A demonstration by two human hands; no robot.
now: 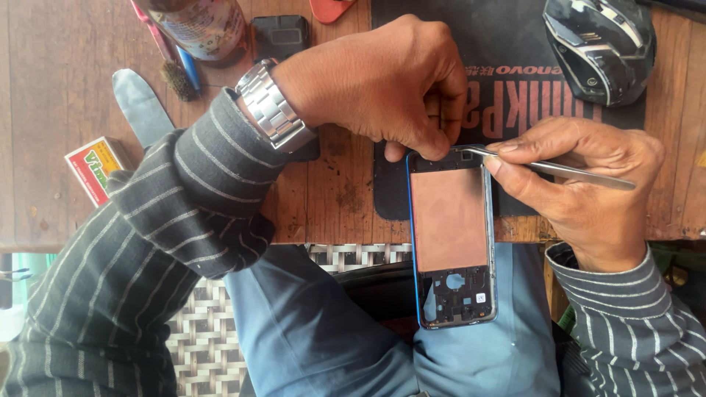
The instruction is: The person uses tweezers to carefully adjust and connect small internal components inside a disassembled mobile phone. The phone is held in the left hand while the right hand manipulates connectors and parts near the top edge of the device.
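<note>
An opened phone frame [450,242] with a blue rim and a copper-coloured inner plate lies at centre frame, its top end on the wooden table [51,95] and its lower end overhanging the edge above the person's lap. The left hand [375,84], coming in from the upper left, has its fingertips closed on the frame's top edge. The right hand [581,187], at right of frame, pinches metal tweezers [548,166] between thumb and fingers; the tips meet the frame's upper right corner. A black mat [507,44] lies under the top end. A computer mouse [599,45] sits at upper right, a matchbox [95,167] at left.
</note>
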